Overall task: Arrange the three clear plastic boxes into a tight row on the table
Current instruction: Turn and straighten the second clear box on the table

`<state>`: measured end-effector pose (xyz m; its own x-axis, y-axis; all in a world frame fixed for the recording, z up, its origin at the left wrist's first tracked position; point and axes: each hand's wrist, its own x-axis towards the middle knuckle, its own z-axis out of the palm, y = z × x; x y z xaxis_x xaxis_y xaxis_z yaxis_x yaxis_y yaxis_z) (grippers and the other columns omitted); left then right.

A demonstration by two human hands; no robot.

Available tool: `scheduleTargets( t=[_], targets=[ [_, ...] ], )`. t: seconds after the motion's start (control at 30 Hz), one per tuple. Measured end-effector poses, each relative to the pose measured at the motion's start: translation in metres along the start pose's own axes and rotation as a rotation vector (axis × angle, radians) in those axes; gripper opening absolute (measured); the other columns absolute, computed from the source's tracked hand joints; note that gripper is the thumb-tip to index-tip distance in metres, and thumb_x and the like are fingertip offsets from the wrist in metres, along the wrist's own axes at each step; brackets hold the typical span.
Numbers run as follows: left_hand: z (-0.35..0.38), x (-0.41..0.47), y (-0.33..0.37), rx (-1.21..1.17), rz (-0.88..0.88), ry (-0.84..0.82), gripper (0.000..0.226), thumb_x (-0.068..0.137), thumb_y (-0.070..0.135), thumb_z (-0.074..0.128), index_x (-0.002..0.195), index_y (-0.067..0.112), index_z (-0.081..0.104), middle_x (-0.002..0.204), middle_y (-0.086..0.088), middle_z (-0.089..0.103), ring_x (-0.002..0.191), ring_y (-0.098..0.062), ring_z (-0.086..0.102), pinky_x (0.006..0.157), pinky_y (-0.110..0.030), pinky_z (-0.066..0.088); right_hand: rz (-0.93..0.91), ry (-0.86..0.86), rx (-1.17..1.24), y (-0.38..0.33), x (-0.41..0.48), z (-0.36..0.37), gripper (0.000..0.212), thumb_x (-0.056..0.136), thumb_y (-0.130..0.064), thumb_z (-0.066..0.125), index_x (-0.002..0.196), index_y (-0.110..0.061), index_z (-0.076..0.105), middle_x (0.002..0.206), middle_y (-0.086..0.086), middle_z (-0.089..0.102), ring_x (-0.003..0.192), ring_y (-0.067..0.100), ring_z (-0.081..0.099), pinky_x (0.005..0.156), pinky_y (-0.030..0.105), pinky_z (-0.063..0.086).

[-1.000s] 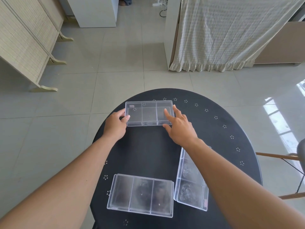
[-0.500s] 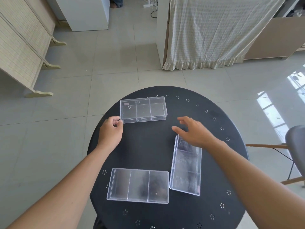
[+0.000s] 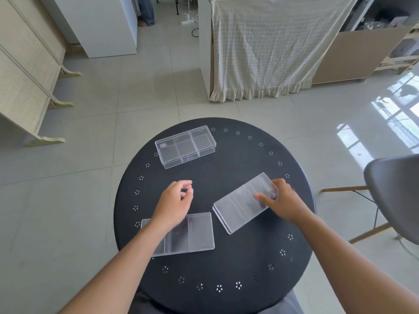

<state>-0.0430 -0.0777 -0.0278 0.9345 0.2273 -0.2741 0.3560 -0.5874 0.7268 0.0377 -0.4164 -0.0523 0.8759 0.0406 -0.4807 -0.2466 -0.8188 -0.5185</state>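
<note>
Round black worktop [image 3: 238,257] carries three clear boxes. Right hand [image 3: 284,201] grips the tilted right box [image 3: 243,203]; left hand [image 3: 174,203] hovers loosely curled, empty, above the near box [image 3: 195,233]; the far box [image 3: 185,146] lies apart.

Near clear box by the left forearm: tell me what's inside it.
The near clear box shows only dividers and the black table through its clear compartments. The left forearm covers its left end.
</note>
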Motion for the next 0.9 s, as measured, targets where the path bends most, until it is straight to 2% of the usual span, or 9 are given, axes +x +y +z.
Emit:
scheduleTargets(
  t=[0.17,0.27,0.37,0.47,0.6,0.67,0.73,0.8,0.9],
  targets=[
    [0.022,-0.006,0.01,0.179,0.121,-0.142,0.035,0.108,0.031,0.05,0.135,0.022,0.071,0.133,0.005,0.073,0.131,-0.017,0.064,0.111,-0.036,0.048,0.066,0.138,0.132,0.009,-0.021,0.018,0.079,0.098,-0.066,0.057,0.153,-0.011,0.04,0.151,0.013,0.049,0.144,0.039,0.042,0.118,0.053,0.037],
    [0.038,-0.009,0.023,0.431,0.121,-0.333,0.039,0.11,0.032,0.042,0.131,0.015,0.07,0.137,-0.006,0.073,0.157,-0.029,0.041,0.126,-0.045,0.032,0.104,0.177,0.199,0.019,-0.034,0.023,0.083,0.102,-0.065,0.049,0.162,-0.011,0.031,0.161,0.012,0.046,0.152,0.04,0.035,0.12,0.058,0.034],
    [0.053,-0.014,0.037,0.493,0.044,-0.475,0.036,0.11,0.03,0.042,0.126,0.008,0.064,0.143,-0.02,0.065,0.165,-0.037,0.023,0.133,-0.052,0.017,0.1,0.162,0.295,0.025,-0.044,0.029,0.079,0.104,-0.057,0.052,0.164,-0.012,0.027,0.154,0.01,0.055,0.15,0.04,0.041,0.119,0.053,0.038],
    [0.062,-0.019,0.047,0.313,-0.016,-0.399,0.025,0.102,0.037,0.051,0.103,0.015,0.062,0.14,-0.016,0.067,0.145,-0.034,0.052,0.117,-0.047,0.044,0.116,0.179,0.347,0.023,-0.049,0.026,0.077,0.104,-0.057,0.052,0.163,-0.016,0.027,0.149,0.008,0.06,0.144,0.036,0.048,0.115,0.049,0.042],
    [0.063,-0.018,0.062,0.035,-0.041,-0.226,0.042,0.098,0.037,0.059,0.136,0.021,0.068,0.132,0.002,0.064,0.122,-0.013,0.063,0.101,-0.026,0.043,0.05,0.376,0.408,0.013,-0.059,0.01,0.06,0.105,-0.054,0.055,0.154,-0.023,0.04,0.142,0.001,0.063,0.134,0.023,0.058,0.103,0.039,0.046],
    [0.061,-0.015,0.068,-0.12,-0.116,-0.196,0.029,0.097,0.037,0.058,0.115,0.021,0.074,0.116,0.003,0.063,0.1,-0.011,0.062,0.089,-0.027,0.041,0.004,0.439,0.447,0.007,-0.062,0.004,0.053,0.104,-0.055,0.055,0.149,-0.029,0.044,0.138,-0.006,0.063,0.132,0.016,0.06,0.105,0.04,0.048],
    [0.058,-0.012,0.072,-0.198,-0.184,-0.206,0.031,0.097,0.04,0.053,0.087,0.013,0.063,0.09,0.0,0.055,0.08,-0.019,0.05,0.075,-0.034,0.036,-0.045,0.469,0.469,0.002,-0.063,0.001,0.051,0.104,-0.056,0.056,0.147,-0.033,0.045,0.138,-0.01,0.063,0.132,0.013,0.061,0.108,0.043,0.05],
    [0.057,-0.01,0.073,-0.238,-0.261,-0.22,0.032,0.096,0.046,0.049,0.086,0.017,0.055,0.087,-0.002,0.052,0.082,-0.022,0.049,0.074,-0.039,0.038,-0.073,0.474,0.472,-0.004,-0.062,0.0,0.052,0.105,-0.052,0.057,0.15,-0.031,0.045,0.146,-0.008,0.059,0.136,0.013,0.059,0.109,0.039,0.048],
    [0.059,-0.008,0.07,-0.282,-0.311,-0.238,0.046,0.089,0.055,0.045,0.091,0.012,0.061,0.095,0.001,0.061,0.096,-0.027,0.063,0.094,-0.044,0.052,-0.086,0.422,0.423,-0.005,-0.055,0.002,0.06,0.107,-0.047,0.056,0.159,-0.024,0.041,0.161,-0.004,0.047,0.145,0.017,0.051,0.115,0.037,0.042]
  ],
)
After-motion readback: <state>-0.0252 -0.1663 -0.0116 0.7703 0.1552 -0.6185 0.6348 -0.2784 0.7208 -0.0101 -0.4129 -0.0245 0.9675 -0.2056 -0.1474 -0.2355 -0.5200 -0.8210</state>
